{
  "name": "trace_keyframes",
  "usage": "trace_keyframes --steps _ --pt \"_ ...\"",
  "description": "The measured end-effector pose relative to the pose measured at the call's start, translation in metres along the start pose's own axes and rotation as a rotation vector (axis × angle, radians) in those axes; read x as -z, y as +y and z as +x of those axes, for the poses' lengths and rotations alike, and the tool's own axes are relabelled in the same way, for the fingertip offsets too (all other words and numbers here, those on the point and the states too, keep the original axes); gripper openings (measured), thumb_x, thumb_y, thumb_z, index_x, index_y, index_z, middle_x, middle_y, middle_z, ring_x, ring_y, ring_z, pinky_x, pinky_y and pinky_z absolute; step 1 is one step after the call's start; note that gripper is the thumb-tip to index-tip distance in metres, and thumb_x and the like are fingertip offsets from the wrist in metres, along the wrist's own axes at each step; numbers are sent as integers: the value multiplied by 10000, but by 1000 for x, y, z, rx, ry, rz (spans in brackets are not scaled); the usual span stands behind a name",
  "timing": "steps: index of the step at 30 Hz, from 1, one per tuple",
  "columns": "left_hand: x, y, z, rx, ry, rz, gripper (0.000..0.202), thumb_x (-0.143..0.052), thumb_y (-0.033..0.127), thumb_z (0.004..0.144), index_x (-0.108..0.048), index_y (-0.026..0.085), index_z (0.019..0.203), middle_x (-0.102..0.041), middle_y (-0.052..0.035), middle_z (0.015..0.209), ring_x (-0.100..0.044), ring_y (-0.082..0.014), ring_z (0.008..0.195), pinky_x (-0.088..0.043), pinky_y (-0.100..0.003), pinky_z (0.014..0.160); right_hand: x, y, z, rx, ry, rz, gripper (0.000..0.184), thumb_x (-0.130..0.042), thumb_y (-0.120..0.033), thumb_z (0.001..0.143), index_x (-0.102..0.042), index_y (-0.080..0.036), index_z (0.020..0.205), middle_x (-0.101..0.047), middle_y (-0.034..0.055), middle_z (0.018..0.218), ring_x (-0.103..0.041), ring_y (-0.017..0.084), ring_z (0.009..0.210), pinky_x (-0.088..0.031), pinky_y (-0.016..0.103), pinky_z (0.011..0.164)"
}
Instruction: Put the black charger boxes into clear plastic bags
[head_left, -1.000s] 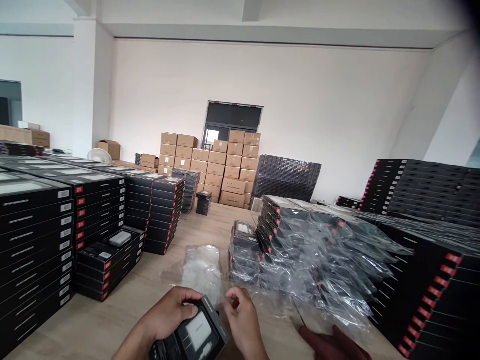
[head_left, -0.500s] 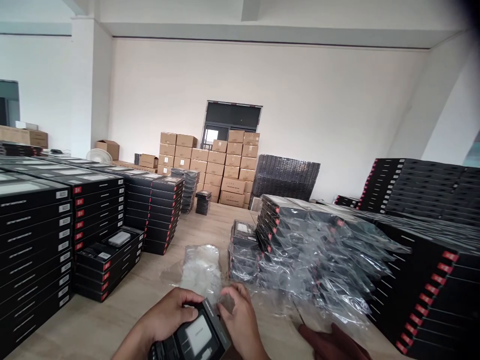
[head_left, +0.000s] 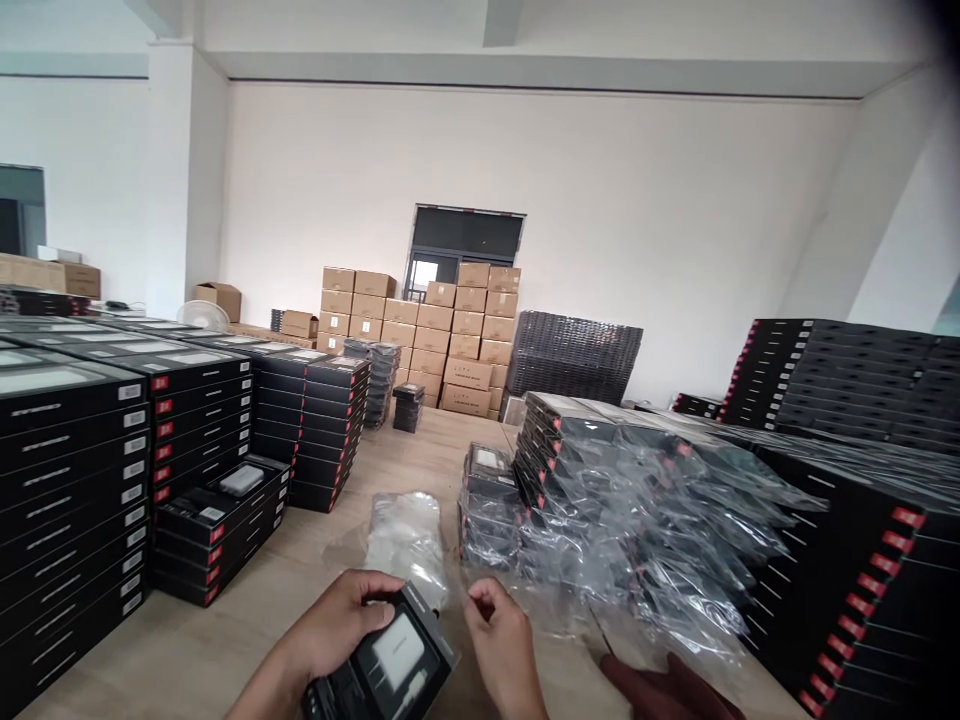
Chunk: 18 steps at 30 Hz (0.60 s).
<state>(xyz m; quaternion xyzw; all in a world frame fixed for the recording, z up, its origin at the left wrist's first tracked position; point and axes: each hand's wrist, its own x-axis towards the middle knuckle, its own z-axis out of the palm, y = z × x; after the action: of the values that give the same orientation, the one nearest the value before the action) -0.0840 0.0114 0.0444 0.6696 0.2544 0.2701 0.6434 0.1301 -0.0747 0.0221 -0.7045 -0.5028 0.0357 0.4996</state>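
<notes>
My left hand [head_left: 341,628] grips a flat black product box [head_left: 390,660] with a white charger showing through its window, held just above the wooden table [head_left: 225,640] at the bottom centre. My right hand [head_left: 501,640] hovers right of the box's far corner, thumb and fingers pinched together, possibly on a clear film that I cannot make out. A loose pile of clear plastic bags [head_left: 409,540] lies just beyond both hands.
Tall stacks of black boxes [head_left: 75,470] line the left; a lower stack [head_left: 217,525] sits nearer. Bagged boxes [head_left: 637,490] and more black stacks [head_left: 847,520] fill the right. Another person's hand [head_left: 667,690] rests at the bottom right. Cardboard cartons [head_left: 442,335] stand by the far wall.
My right hand came in to touch the box's far corner, then drew back to the right, still pinched. The box tilted slightly in my left hand.
</notes>
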Motion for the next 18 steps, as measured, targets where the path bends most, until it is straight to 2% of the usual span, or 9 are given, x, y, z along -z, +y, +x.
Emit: trace_keyframes --steps 6,12,18 --pt "0 2 5 -80 101 -77 464 -640 379 717 -683 134 1109 -743 -59 944 -643 -208 815 -454 -300 747 -3 -12 -4 9 -77 115 125 -539 -251 699 -571 -229 580 -595 -26 552 -544 161 544 -403 254 550" --pt "1 0 7 -96 165 -14 487 -612 390 724 -673 125 1129 -739 -65 957 -644 -230 879 -463 -311 773 -6 -19 -6 -29 -109 194 106 -549 -195 622 -564 -219 521 -551 -44 494 -497 137 500 -366 230 500" --pt "2 -4 9 -114 166 18 437 -569 340 764 -673 113 1122 -736 -84 1011 -648 -249 927 -459 -333 830 -6 -31 -8 -30 -35 243 136 -539 -267 715 -556 -210 592 -529 -33 554 -485 136 548 -378 229 529"
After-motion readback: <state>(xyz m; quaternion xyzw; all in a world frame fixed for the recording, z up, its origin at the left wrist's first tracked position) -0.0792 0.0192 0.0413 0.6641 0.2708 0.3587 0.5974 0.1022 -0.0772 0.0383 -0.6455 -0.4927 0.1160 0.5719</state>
